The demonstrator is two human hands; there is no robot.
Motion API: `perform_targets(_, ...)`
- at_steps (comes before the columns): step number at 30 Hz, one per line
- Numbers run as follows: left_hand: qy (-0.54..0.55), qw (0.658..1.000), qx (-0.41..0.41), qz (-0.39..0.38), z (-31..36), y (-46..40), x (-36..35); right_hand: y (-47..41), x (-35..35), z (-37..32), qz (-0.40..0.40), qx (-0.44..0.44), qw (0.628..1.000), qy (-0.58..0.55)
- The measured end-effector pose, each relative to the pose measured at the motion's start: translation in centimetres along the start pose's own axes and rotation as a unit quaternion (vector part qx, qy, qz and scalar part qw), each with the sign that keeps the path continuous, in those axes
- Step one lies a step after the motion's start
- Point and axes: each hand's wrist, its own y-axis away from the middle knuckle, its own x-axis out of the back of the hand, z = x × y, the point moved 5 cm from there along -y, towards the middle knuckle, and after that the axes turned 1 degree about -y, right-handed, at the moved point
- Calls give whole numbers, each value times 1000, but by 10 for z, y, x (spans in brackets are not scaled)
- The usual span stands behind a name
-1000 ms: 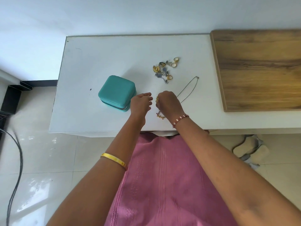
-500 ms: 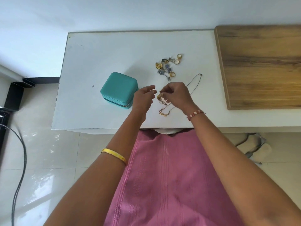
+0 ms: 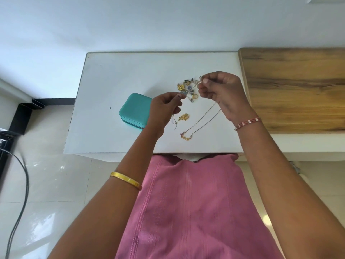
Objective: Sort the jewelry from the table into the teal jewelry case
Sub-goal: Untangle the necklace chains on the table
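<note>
My right hand (image 3: pixel 223 94) and left hand (image 3: pixel 165 109) each pinch the chain (image 3: pixel 202 119), its pendant on the tabletop (image 3: pixel 112 81). Case (image 3: pixel 135 110) shut, beside my left. Risk: chain snagging the pile (image 3: pixel 187 89).

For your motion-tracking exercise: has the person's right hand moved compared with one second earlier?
Yes. The right hand has gone from the table's near edge, level with the teal case, farther back, up beside the jewelry pile, pinching a thin chain.

Case (image 3: pixel 135 110) left of jewelry pile (image 3: pixel 187 88) on table (image 3: pixel 115 75)
</note>
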Motion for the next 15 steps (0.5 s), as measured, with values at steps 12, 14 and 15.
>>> perform_targets(12,-79,994,16,-76,2,10,-5,11,-10,-4,22,-54,989,-137)
perform_targets(14,-62,995,16,-81,5,10,-9,14,-16,-8,6,-27,998,-59)
perform_targets(15,-45,996,11,-79,6,10,-10,14,-18,-10,1,-9,1000,-17)
